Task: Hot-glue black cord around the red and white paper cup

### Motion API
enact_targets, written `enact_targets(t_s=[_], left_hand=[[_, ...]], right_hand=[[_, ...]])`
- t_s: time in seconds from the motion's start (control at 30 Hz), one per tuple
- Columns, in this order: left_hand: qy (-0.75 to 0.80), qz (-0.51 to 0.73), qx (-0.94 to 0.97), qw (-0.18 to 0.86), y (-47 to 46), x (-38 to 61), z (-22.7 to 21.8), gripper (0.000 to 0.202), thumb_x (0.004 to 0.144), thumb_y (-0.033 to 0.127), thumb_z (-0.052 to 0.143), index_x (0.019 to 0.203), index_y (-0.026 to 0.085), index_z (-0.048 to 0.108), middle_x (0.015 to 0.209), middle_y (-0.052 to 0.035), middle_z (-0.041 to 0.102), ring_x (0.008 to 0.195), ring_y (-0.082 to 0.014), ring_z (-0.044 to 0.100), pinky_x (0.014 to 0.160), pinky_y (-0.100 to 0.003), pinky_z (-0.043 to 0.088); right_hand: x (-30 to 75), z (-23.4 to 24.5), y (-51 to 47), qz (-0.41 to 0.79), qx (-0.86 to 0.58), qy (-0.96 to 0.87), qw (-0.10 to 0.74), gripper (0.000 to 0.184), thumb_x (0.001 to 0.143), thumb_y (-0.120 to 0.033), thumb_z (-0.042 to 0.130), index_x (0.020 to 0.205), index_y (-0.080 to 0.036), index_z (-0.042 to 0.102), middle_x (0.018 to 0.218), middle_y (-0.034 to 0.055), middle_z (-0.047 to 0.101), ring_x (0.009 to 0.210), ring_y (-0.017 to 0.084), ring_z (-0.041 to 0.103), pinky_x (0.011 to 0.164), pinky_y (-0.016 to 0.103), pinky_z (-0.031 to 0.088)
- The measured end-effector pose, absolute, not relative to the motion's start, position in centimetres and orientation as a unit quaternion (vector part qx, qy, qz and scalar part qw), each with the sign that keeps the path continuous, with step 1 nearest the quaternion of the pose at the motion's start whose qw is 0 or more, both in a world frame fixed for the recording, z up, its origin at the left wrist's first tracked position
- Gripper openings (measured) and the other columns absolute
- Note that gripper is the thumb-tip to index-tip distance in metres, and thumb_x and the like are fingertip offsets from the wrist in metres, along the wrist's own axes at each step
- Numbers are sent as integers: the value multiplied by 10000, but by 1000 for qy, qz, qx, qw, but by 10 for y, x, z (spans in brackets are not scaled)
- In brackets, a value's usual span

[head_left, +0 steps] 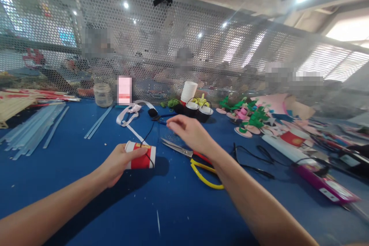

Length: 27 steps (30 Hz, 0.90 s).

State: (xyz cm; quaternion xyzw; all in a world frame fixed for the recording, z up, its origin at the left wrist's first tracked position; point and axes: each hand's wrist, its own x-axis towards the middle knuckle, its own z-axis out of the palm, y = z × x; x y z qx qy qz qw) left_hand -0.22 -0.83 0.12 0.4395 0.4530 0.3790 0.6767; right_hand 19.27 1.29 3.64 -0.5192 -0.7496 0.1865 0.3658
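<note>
Blue worktop is spread out below a perforated metal screen, and the action is centred on it. A red-and-white paper cup is gripped on its side by the left hand, the thumb laid along the top and the fingers wrapped beneath, so the cup is held just off the surface. A thin black cord is seen running from the cup's side up and away from the fingertips. The right hand is raised just beyond the cup, its fingers loosely curled with thumb and forefinger close together; whether the cord's end is pinched there cannot be told.

Just under the right wrist, scissors with yellow and red handles are left lying, blades pointed toward the cup. Further out from the fingers, a pink ribbon is looped, and black-rimmed cups are lined up before a stack of white cups. Off beyond the right forearm, green and pink paper flowers are gathered; far to the left, clear plastic sticks are fanned out.

As a judgement: the cup is best kept firmly clamped and steady, so that the cord can be drawn taut without being slipped off.
</note>
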Motion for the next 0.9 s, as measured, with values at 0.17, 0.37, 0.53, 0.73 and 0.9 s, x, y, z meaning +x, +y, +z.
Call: enact_targets(t_s=[0.17,0.37,0.53,0.73,0.9], left_hand=[[459,379,451,666,-7,-4,2,186,622,283,674,720,125,670,620,-39,690,573,-125,614,583,-193,454],[472,383,453,652,-5,-5,4,162,618,271,677,691,126,678,610,-38,693,534,-120,603,534,-183,445],[476,383,463,642,-5,-5,6,178,616,285,674,704,131,680,647,-51,702,565,-141,617,554,-207,458],[486,395,439,644,-4,-4,7,156,589,262,699,666,128,675,598,-32,689,531,-113,602,520,-170,448],[489,402,439,637,-3,-5,10,182,597,268,693,687,110,672,607,-49,683,527,-121,597,511,-185,443]], right_hand=[[254,32,37,74,-703,-665,241,163,714,-172,449,747,-130,602,784,89,641,747,198,577,665,272,387],[277,-9,42,129,-752,-620,185,123,525,-75,557,446,-160,516,568,99,607,667,244,585,559,269,364],[273,-18,44,169,-748,-587,260,112,554,-91,544,640,-163,549,553,38,577,650,207,576,550,260,376],[262,14,22,289,-662,-589,363,120,669,-237,526,745,-147,505,581,-6,551,533,112,540,517,235,432],[235,31,-10,451,-538,-594,393,168,672,-299,559,674,-131,544,532,1,556,426,79,498,428,209,402]])
